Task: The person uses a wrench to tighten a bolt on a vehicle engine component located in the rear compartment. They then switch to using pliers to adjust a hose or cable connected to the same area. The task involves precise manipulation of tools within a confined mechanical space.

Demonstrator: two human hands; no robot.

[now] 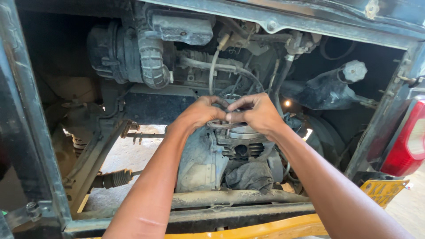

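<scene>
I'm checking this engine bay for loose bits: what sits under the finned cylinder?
Under the finned cylinder lies a crumpled dark rag, above a dusty crossbar. Both hands cover the cylinder's top.

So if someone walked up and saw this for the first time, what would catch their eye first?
Most likely the two bare hands, the left hand and right hand, meeting at centre over a thin dark metal ring atop the grimy finned grey engine cylinder. Next, the bright red tail lamp at the right edge, and the ribbed black rubber air hose curving down at upper left.
</scene>
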